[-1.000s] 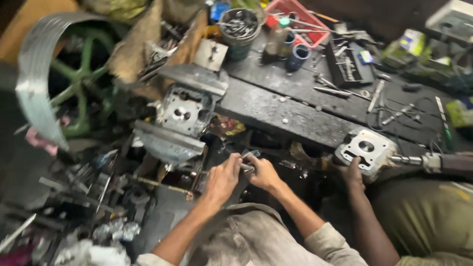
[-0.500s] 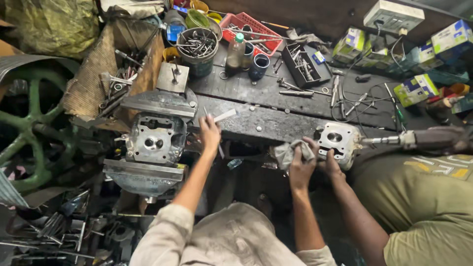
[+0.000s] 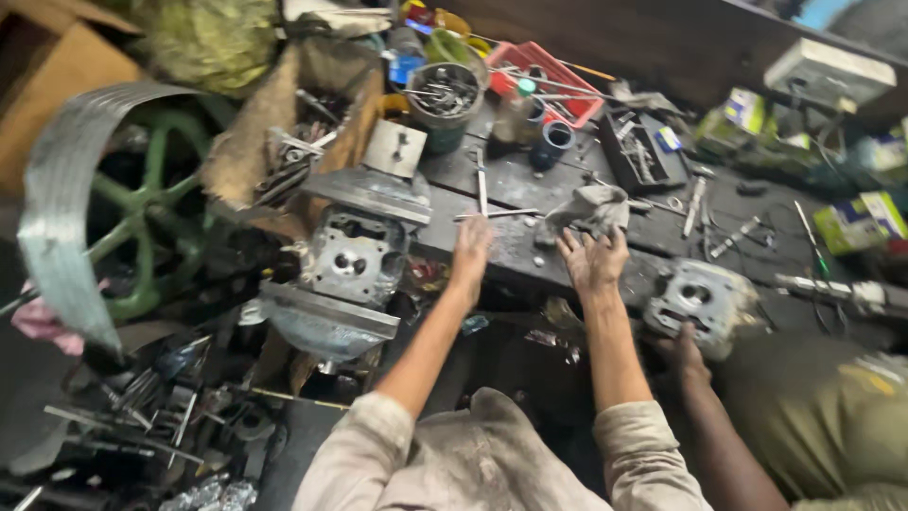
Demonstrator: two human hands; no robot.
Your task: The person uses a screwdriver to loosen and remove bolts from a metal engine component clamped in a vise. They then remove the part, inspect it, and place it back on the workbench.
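Greasy dark wood planks make up the workbench (image 3: 567,246) under both my hands, black with oil and scattered with loose metal. My left hand (image 3: 470,248) lies near the bench's front edge with the fingers stretched forward and loosely spread, pinching nothing; just past its fingertips lies a thin metal rod (image 3: 497,214), and I cannot tell whether they touch it. My right hand (image 3: 594,258) is flat and splayed beside it, fingers fanned, its tips at the edge of a crumpled grey rag (image 3: 591,208) that lies directly ahead of it.

To the left of my left hand an engine cylinder head (image 3: 355,255) stands tilted among finned castings, and further left is a green-spoked flywheel (image 3: 104,218) with a bright steel rim. To the right of my right hand a second, paler cylinder head (image 3: 705,301) rests at the bench edge, with another person's hand (image 3: 683,352) gripping it from below.

Beyond my fingers, towards the back of the bench, stand a round tin of bolts and small parts (image 3: 445,95), a red plastic tray (image 3: 549,80) of tools, and a black tray (image 3: 643,151). Spanners and screwdrivers lie loose further right, near small cardboard boxes (image 3: 856,222). Below the bench, scrap metal crowds the dim floor.
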